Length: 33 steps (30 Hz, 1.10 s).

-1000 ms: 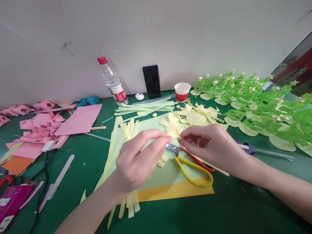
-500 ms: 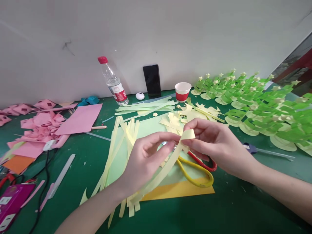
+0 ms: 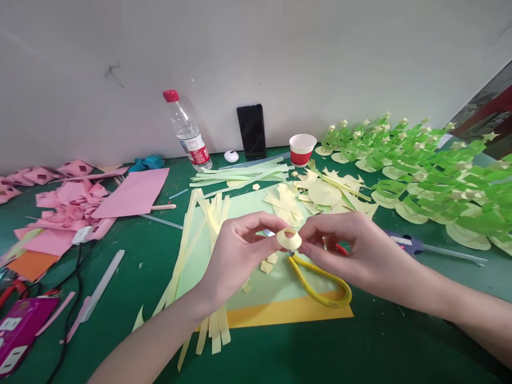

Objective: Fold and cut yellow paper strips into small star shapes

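My left hand (image 3: 239, 255) and my right hand (image 3: 356, 246) meet over the middle of the table, fingertips pinched. Between them they hold a pale yellow paper strip (image 3: 289, 241), bent into a small loop; its long tail does not show. Beneath the hands lie scissors with a yellow handle (image 3: 348, 293), their red handle mostly hidden by my right hand. Several small folded paper pieces (image 3: 266, 266) rest on the light green sheet (image 3: 256, 296) under the loop. More pale yellow strips (image 3: 216, 333) lie in a bundle left of the sheet, partly behind my left hand.
A water bottle (image 3: 192, 140), a phone (image 3: 252, 132) and a paper cup (image 3: 302, 150) stand along the wall. Green paper spirals (image 3: 436, 184) fill the right side, near a screwdriver (image 3: 404, 243). Pink paper pieces (image 3: 68, 205) and a purple power strip (image 3: 28, 330) lie left.
The strip has turned, so its loop now faces me and its long tail has gone from view. My right hand has shifted slightly down.
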Motion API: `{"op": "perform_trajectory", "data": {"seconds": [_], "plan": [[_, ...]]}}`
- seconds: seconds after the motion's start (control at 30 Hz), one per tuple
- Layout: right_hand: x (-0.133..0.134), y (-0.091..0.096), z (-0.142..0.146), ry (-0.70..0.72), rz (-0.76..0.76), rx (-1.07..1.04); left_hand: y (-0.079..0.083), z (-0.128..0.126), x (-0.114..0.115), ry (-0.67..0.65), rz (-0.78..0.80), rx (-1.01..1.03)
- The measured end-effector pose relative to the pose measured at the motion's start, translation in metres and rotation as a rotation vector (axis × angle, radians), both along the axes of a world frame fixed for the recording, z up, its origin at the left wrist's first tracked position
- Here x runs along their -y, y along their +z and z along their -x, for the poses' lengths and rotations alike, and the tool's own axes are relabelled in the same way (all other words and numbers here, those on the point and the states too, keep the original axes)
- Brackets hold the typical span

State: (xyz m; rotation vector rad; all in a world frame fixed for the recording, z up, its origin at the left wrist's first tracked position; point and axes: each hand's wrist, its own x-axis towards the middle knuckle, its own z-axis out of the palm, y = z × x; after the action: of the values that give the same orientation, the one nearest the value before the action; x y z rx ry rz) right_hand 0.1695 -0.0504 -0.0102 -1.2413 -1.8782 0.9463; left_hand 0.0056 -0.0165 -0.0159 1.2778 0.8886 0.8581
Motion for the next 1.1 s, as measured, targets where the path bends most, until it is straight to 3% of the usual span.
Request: {"op": "perform_trajectory", "data": {"seconds": [0.33,0.57,0.87,1.1], "plan": [[0.003,0.002,-0.008,0.137,0.221,-0.431,0.001,0.000,0.000,-0.065,-0.048,-0.045],[-0.003,-0.001,-0.004,0.137,0.235,-0.404,-0.002,0.000,0.006,-0.149,-0.035,-0.039],[-0.006,0.000,-0.001,0.097,0.393,-0.513,-0.007,0.001,0.014,-0.289,-0.236,-0.307],[-0.006,-0.002,-0.002,0.083,0.444,-0.572,-0.004,0.003,0.013,-0.415,-0.300,-0.327]]}}
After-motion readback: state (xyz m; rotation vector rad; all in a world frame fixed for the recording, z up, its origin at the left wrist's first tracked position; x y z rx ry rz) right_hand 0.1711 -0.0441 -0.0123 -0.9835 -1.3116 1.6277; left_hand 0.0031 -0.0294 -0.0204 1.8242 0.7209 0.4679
